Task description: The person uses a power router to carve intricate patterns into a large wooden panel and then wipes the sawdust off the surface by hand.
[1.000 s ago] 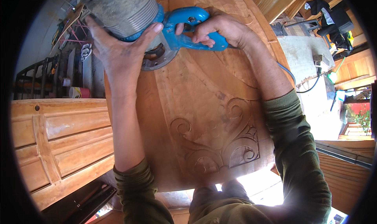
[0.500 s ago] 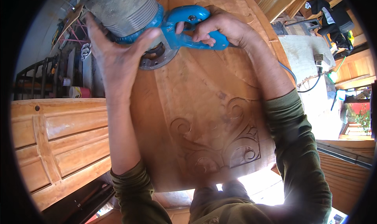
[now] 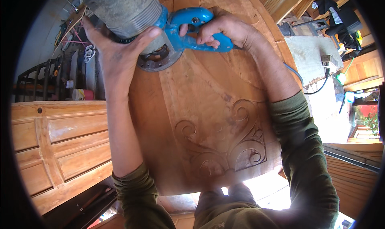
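Observation:
A wood router (image 3: 134, 12) with a ribbed grey motor body, a blue D-shaped handle and a grey round base stands on a broad carved wooden panel (image 3: 200, 92). My right hand (image 3: 224, 30) is closed round the blue handle (image 3: 212, 42), fingers passing through its opening. My left hand (image 3: 122, 54) wraps the near left side of the router's body just above the base, thumb on the right and a finger up the left side; the other fingers are mostly hidden. Scrollwork (image 3: 228, 144) is carved into the panel's near part.
A panelled wooden door (image 3: 72, 144) lies at the left. A cable (image 3: 294, 72) runs from the panel's right edge toward a power socket block (image 3: 329, 62) on a pale board (image 3: 309, 52). Dark metal railings (image 3: 40, 78) and a pink-and-white tub (image 3: 83, 94) are at the far left.
My left hand has shifted slightly left on the router's body, its thumb and finger spread a little wider, exposing more of the base opening. My right hand stays on the handle.

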{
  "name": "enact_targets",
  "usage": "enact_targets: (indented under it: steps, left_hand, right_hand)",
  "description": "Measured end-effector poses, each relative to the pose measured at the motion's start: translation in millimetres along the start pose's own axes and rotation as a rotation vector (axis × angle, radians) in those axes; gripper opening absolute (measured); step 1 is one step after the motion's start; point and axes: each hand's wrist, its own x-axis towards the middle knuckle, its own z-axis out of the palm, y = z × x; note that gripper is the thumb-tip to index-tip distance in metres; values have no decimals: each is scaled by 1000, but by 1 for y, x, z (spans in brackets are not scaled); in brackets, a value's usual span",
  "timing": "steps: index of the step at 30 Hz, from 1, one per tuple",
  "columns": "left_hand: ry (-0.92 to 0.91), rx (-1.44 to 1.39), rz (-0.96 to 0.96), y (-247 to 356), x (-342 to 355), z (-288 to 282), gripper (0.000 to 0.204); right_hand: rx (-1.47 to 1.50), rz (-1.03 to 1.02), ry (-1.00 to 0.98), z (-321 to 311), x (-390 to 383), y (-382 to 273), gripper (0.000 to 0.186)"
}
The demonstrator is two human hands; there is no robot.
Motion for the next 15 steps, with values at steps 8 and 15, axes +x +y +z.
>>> enact_targets:
  steps: [8, 15]
  left_hand:
    - [-33, 221, 92, -20, 7, 3, 126]
    - [-61, 6, 74, -28, 11, 3, 123]
  right_hand:
    - [26, -3, -62, 1, 0, 4, 30]
    - [165, 94, -103, 4, 0, -4, 45]
